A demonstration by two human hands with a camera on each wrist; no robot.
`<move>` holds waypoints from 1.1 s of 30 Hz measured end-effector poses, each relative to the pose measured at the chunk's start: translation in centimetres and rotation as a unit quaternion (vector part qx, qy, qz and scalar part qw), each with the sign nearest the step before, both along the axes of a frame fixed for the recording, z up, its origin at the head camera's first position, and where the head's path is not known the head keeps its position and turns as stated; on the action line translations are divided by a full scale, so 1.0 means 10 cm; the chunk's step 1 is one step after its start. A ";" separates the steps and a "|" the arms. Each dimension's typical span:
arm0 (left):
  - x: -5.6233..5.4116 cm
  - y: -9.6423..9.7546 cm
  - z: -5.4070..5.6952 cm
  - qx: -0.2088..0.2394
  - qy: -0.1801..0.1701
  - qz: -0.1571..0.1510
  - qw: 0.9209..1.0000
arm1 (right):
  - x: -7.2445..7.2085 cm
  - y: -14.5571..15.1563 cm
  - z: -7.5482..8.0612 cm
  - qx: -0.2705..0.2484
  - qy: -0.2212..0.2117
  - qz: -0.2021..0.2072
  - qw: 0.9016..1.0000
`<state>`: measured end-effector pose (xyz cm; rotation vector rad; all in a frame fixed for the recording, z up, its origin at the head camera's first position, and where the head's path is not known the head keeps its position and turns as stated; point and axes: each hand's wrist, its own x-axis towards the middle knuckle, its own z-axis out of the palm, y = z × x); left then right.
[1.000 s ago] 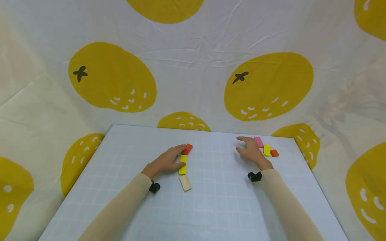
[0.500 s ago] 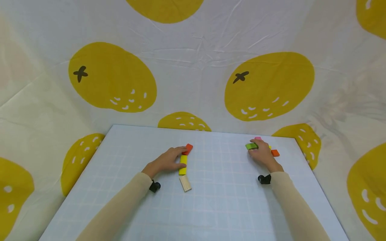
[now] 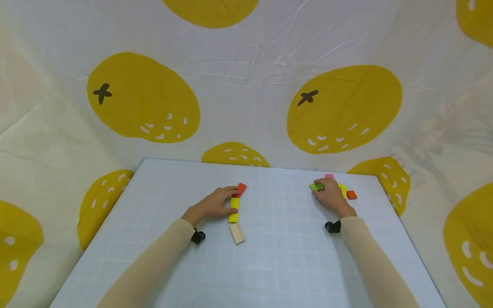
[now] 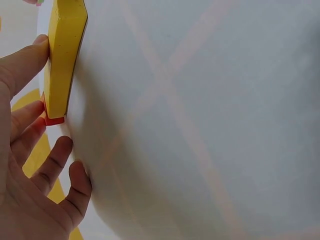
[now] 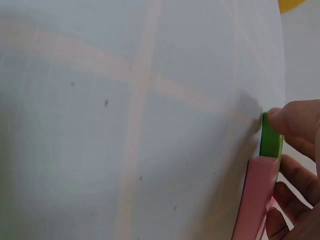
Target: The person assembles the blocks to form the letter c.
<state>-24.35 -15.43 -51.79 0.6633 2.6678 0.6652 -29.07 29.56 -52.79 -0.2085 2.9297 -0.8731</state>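
Note:
My left hand [image 3: 212,204] rests beside a short line of blocks. Its thumb touches the yellow block [image 4: 65,60], and its fingers reach the red block [image 3: 241,188] at the far end. A bare wooden block [image 3: 236,234] lies at the near end, angled and apart from the hand. Over on the right, my right hand [image 3: 330,195] pinches a green block [image 3: 316,187] between thumb and fingers. In the right wrist view a pink block [image 5: 256,200] lies close by the green one, under the hand; the head view hides it.
Around the right hand lie another pink block [image 3: 329,176], a yellow block [image 3: 343,190] and an orange block [image 3: 351,195]. The white gridded table [image 3: 269,265] ends at a patterned cloth [image 3: 246,107] behind.
My right hand went right to the block group, took hold of the green block, and has shifted it slightly left. The left hand has stayed by its line of blocks.

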 end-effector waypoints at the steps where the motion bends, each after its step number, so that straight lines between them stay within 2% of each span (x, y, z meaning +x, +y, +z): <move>1: 0.00 0.00 0.00 0.001 -0.001 -0.001 1.000 | 0.00 -0.01 0.00 0.002 0.003 0.002 1.000; 11: -0.02 0.01 -0.02 0.002 -0.004 0.003 1.000 | -0.01 -0.07 -0.02 0.025 0.012 0.014 1.000; 24: 0.01 0.01 -0.01 0.000 0.002 -0.005 1.000 | 0.04 -0.19 -0.01 0.011 0.002 0.020 1.000; 33: 0.02 0.02 -0.01 0.001 0.003 0.000 1.000 | 0.01 -0.38 0.03 0.004 0.009 0.041 0.999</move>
